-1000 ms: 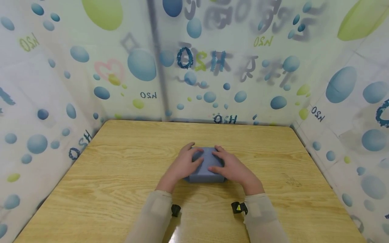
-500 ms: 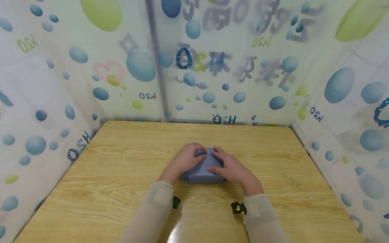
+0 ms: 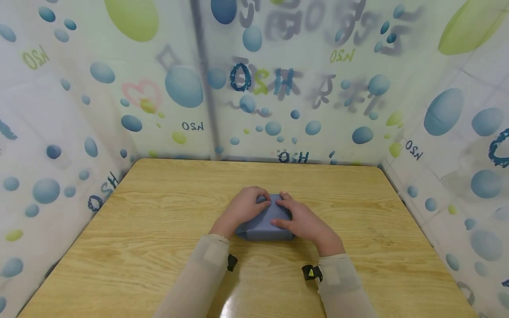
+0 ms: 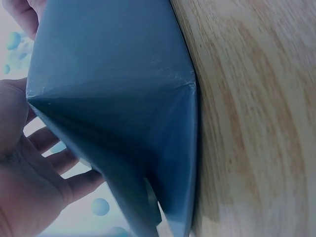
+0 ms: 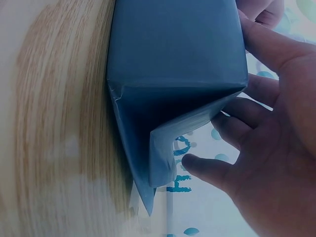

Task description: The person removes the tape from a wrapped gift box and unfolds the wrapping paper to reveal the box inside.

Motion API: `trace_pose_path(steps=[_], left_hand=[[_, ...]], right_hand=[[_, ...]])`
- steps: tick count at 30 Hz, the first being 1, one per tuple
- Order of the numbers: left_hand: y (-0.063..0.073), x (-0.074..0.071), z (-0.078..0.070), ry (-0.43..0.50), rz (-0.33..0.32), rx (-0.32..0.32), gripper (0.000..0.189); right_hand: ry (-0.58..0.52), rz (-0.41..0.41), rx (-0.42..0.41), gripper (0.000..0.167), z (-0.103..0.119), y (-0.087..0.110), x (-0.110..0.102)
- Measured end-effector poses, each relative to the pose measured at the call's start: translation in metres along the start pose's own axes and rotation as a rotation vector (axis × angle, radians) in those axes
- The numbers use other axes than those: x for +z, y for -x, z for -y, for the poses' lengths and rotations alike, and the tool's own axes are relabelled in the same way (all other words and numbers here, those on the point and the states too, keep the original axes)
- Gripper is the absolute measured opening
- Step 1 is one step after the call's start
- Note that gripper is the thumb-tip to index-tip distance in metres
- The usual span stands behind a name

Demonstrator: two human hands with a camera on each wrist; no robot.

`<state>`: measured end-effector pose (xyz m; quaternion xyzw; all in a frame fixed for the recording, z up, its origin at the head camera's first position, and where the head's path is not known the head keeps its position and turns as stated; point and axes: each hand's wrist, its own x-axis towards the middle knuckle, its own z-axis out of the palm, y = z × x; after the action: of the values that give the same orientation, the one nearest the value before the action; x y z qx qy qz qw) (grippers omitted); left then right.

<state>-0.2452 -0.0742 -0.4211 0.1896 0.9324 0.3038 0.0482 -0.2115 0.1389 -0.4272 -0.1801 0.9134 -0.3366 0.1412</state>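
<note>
A box wrapped in blue-grey paper (image 3: 267, 224) lies on the wooden table in front of me. My left hand (image 3: 241, 211) rests over its far left corner, thumb and index finger on the top. In the left wrist view, the other fingers of that hand reach behind the folded-in paper end (image 4: 123, 131). On the box's right side, my right hand (image 3: 306, 221) lies with spread fingers, its thumb and fingertips touching the top. The right wrist view shows the paper at that end (image 5: 163, 155) creased inward with a loose pointed flap, its fingers close behind.
The wooden table (image 3: 167, 207) extends around the box on all sides. Patterned cloth walls (image 3: 274, 101) with blue and green ovals stand behind it and to both sides. A black wrist device (image 3: 311, 272) sits at my right cuff.
My left hand has moved a little forward and right over the box corner, its fingers drawn closer together, uncovering more of the left paper end. My right hand stays put.
</note>
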Motion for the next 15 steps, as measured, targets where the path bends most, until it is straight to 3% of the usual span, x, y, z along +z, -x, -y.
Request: trace_pose_path(steps=[15], left_hand=[[-0.0046, 0.0045, -0.0056, -0.057, 0.025, -0.047, 0.017]], right_hand=[[-0.008, -0.006, -0.007, 0.079, 0.0003, 0.0009, 0.0007]])
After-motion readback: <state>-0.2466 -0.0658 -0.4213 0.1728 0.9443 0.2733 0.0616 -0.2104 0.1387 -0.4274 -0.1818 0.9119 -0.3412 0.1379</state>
